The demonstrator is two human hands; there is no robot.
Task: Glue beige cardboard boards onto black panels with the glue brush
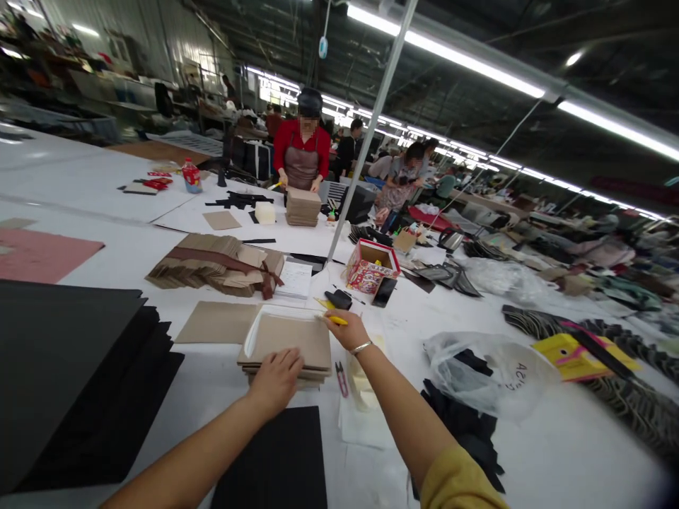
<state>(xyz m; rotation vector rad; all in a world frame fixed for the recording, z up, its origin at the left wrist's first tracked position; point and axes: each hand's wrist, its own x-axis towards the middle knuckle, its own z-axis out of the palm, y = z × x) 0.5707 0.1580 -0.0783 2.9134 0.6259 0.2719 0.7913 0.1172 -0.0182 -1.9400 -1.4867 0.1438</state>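
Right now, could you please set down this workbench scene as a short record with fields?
Left hand: resting on a stack of tan sheets
Right hand: gripping a yellow-handled tool near the stack's far right corner
Right of stack: thread snips
Beyond stack: open red box
Left side: large black sheets
Opposite: red-sleeved co-worker at another tan stack

Black phone [384,291] beside patterned box [365,274]; bottle [192,177] well apart.

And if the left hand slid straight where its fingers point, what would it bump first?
Probably the yellow tool held in the right hand, across the brown sheet; the exact depth is unclear.
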